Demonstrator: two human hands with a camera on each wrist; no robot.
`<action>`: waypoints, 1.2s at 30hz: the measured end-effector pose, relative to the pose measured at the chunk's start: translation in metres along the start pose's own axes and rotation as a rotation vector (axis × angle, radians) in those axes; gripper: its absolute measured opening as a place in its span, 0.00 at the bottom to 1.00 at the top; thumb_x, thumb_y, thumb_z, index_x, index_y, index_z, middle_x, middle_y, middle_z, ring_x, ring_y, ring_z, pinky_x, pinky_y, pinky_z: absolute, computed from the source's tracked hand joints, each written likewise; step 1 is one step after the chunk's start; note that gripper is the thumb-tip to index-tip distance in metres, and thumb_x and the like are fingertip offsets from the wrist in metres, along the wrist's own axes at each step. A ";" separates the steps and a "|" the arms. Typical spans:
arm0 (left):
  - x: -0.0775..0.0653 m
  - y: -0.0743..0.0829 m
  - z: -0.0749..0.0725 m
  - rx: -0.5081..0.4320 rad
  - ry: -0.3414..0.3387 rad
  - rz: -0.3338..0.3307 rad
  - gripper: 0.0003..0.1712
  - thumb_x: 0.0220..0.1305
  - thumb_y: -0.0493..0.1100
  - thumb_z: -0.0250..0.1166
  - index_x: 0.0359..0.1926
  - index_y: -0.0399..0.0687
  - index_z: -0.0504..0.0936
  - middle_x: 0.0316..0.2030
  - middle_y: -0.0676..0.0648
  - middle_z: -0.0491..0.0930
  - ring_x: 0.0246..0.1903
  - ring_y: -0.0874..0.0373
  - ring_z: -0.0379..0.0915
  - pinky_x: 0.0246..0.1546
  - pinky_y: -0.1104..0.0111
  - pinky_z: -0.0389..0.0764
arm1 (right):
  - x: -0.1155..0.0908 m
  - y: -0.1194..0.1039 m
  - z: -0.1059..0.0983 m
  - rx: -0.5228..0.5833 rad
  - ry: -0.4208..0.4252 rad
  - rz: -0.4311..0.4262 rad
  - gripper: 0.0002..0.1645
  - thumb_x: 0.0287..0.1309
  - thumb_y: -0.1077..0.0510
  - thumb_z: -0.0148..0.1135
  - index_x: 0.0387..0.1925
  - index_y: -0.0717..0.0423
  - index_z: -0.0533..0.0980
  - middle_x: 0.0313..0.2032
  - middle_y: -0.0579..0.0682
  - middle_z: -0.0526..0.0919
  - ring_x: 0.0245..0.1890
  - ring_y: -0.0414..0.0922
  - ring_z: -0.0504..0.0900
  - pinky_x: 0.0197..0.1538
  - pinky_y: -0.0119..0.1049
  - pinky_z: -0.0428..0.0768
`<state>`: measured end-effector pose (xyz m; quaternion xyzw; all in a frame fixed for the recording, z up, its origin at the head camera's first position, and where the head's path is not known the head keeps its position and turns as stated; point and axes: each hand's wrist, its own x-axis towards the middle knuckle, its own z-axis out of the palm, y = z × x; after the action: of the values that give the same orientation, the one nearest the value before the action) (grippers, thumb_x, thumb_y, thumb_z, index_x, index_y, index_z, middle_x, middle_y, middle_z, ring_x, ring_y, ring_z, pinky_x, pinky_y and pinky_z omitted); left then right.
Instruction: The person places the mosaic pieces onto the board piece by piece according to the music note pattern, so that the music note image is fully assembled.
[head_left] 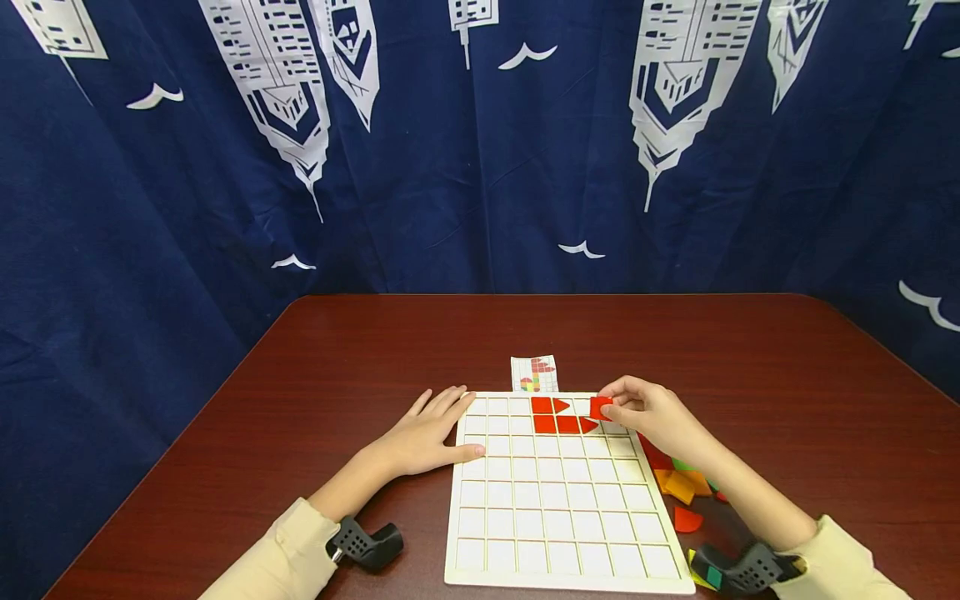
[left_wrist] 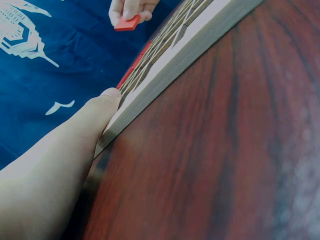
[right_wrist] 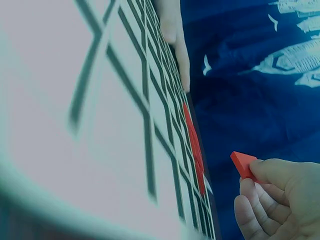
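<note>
A white grid board (head_left: 551,500) lies on the table, its squares bounded by thin raised lines. Red squares and pointed red pieces (head_left: 557,424) fill parts of its top two rows. My right hand (head_left: 651,417) pinches a red square tile (head_left: 601,407) between thumb and fingers over the board's top right. In the right wrist view that tile (right_wrist: 244,163) is held above the board's surface. My left hand (head_left: 427,437) rests with fingers spread on the board's upper left edge, its thumb lying over the rim.
A small printed pattern card (head_left: 534,374) lies just beyond the board's far edge. Loose orange pieces (head_left: 681,485), a red quarter-round piece (head_left: 687,520) and some green and yellow ones lie right of the board, partly under the right forearm. A blue curtain (head_left: 480,167) hangs behind the table.
</note>
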<state>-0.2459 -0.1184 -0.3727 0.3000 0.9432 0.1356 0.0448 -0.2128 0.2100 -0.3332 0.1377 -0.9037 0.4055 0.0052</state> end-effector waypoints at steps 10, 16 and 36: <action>0.000 0.001 0.000 -0.005 -0.010 -0.014 0.50 0.54 0.76 0.44 0.71 0.57 0.44 0.71 0.51 0.43 0.71 0.59 0.35 0.69 0.55 0.33 | 0.010 -0.014 0.032 0.100 -0.078 -0.007 0.14 0.55 0.57 0.60 0.42 0.60 0.74 0.30 0.51 0.77 0.27 0.41 0.76 0.30 0.28 0.74; 0.000 0.001 0.000 -0.010 -0.002 -0.004 0.50 0.55 0.75 0.45 0.71 0.56 0.45 0.71 0.50 0.44 0.71 0.57 0.36 0.69 0.54 0.34 | 0.010 -0.010 0.044 0.171 -0.112 -0.018 0.14 0.55 0.57 0.60 0.42 0.59 0.73 0.31 0.52 0.76 0.27 0.40 0.77 0.31 0.28 0.77; 0.000 0.004 -0.002 0.015 0.022 -0.009 0.53 0.51 0.76 0.50 0.71 0.55 0.47 0.70 0.49 0.49 0.70 0.57 0.41 0.69 0.52 0.37 | 0.011 -0.015 0.048 0.215 -0.174 0.016 0.15 0.56 0.57 0.60 0.40 0.63 0.72 0.31 0.51 0.79 0.28 0.43 0.79 0.33 0.30 0.75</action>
<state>-0.2439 -0.1153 -0.3701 0.2945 0.9460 0.1314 0.0329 -0.2142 0.1627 -0.3525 0.1647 -0.8530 0.4867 -0.0915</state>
